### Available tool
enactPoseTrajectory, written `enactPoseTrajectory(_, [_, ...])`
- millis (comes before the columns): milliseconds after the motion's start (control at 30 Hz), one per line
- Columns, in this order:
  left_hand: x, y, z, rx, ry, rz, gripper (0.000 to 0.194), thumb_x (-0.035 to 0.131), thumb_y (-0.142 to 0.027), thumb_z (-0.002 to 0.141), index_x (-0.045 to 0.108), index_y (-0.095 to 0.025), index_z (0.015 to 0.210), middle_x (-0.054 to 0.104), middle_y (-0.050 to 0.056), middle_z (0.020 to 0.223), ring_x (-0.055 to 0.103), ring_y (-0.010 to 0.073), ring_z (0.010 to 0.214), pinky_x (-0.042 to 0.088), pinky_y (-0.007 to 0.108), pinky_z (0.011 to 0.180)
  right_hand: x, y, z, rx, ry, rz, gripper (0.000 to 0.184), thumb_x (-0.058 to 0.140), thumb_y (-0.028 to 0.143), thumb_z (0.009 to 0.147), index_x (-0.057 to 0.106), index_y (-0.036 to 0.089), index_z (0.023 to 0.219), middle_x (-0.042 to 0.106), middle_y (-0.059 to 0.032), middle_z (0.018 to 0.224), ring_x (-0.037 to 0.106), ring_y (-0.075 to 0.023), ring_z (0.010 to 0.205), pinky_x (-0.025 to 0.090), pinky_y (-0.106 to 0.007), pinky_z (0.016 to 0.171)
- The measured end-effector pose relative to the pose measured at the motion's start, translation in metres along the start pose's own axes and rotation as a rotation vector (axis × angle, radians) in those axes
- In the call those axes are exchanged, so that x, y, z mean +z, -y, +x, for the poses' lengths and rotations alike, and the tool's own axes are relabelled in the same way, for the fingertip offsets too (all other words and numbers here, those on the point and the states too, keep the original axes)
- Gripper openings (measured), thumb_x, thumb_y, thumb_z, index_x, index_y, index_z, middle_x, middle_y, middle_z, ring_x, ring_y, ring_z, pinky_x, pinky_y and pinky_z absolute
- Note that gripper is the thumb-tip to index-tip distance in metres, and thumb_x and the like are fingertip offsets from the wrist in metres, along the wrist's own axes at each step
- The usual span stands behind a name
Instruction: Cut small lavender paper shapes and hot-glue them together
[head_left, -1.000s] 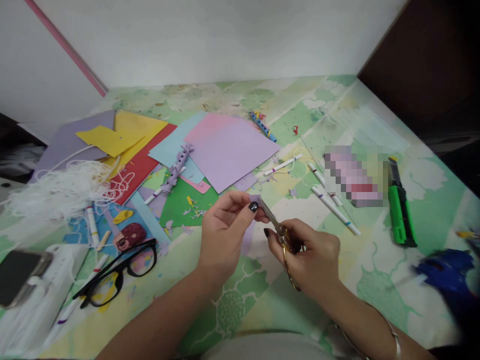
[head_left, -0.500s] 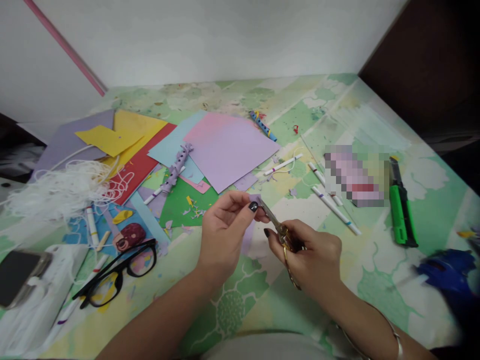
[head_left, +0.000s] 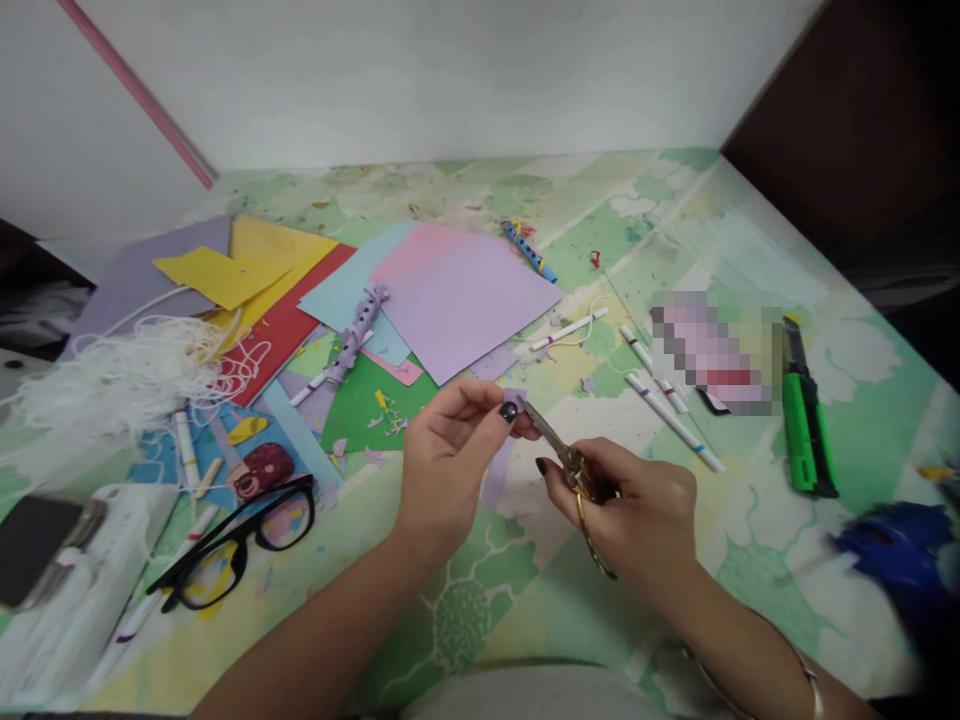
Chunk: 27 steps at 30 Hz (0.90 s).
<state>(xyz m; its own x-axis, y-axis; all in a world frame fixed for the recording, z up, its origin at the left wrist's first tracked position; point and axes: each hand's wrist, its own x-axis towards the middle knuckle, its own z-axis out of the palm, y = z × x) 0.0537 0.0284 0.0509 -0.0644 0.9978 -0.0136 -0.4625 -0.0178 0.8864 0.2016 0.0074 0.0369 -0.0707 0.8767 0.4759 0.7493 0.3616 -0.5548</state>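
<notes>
My left hand [head_left: 457, 450] pinches a small piece of purple paper [head_left: 514, 397] between thumb and fingertips, in the middle of the view. A pair of gold-handled scissors [head_left: 555, 440] is gripped in my right hand [head_left: 634, 505], its blades pointing up and left to the paper. The blade tips meet the paper beside my left thumb; whether they are parted I cannot tell. Below my fingers a purple paper strip [head_left: 495, 480] lies on the table. A large purple sheet [head_left: 472, 300] rests just beyond my left hand, on blue and green sheets.
At left are tangled white string [head_left: 142, 370], black glasses [head_left: 240, 545], a phone [head_left: 37, 545] and a white power strip [head_left: 90, 600]. Markers [head_left: 675, 420], a green cutter [head_left: 806, 430] and a blurred blue object [head_left: 892, 550] lie right. A purple paper-wrapped marker [head_left: 356, 340] lies left of centre.
My right hand and the scissors have shifted slightly right and away from the left hand. The left hand keeps its pinch on the purple paper, and more of the piece shows.
</notes>
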Motion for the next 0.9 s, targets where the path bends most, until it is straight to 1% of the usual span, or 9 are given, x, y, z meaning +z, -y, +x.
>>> enactPoseTrajectory(333, [-0.0005, 0.0003, -0.0007, 0.002, 0.021, 0.003, 0.008, 0.064, -0.010, 0.081, 0.066, -0.017, 0.077, 0.069, -0.002, 0.068, 0.067, 0.0103, 0.067, 0.054, 0.021, 0.069, -0.0034, -0.0003, -0.0010, -0.004, 0.020, -0.004, 0.022, 0.068, 0.024, 0.073, 0.057, 0.016, 0.056, 0.040, 0.0084, 0.041, 0.034, -0.0030, 0.036, 0.029, -0.016, 0.040])
enactPoseTrajectory(567, [-0.0020, -0.0009, -0.0008, -0.033, 0.046, 0.029, 0.007, 0.063, -0.010, 0.082, 0.065, -0.016, 0.079, 0.069, -0.001, 0.067, 0.068, 0.0107, 0.067, 0.054, 0.020, 0.068, -0.0041, -0.0016, -0.0017, 0.031, 0.047, 0.058, 0.019, 0.067, 0.023, 0.073, 0.058, 0.016, 0.058, 0.040, 0.0086, 0.042, 0.033, -0.0029, 0.038, 0.030, -0.015, 0.041])
enactPoseTrajectory(900, [-0.0014, -0.0002, -0.0003, -0.032, 0.047, 0.021, 0.007, 0.064, -0.010, 0.081, 0.065, -0.016, 0.078, 0.068, -0.001, 0.067, 0.069, 0.0112, 0.066, 0.054, 0.021, 0.068, -0.0041, -0.0041, 0.0005, -0.009, 0.028, 0.025, 0.019, 0.069, 0.023, 0.072, 0.059, 0.016, 0.058, 0.042, 0.0083, 0.041, 0.035, -0.0029, 0.037, 0.030, -0.015, 0.040])
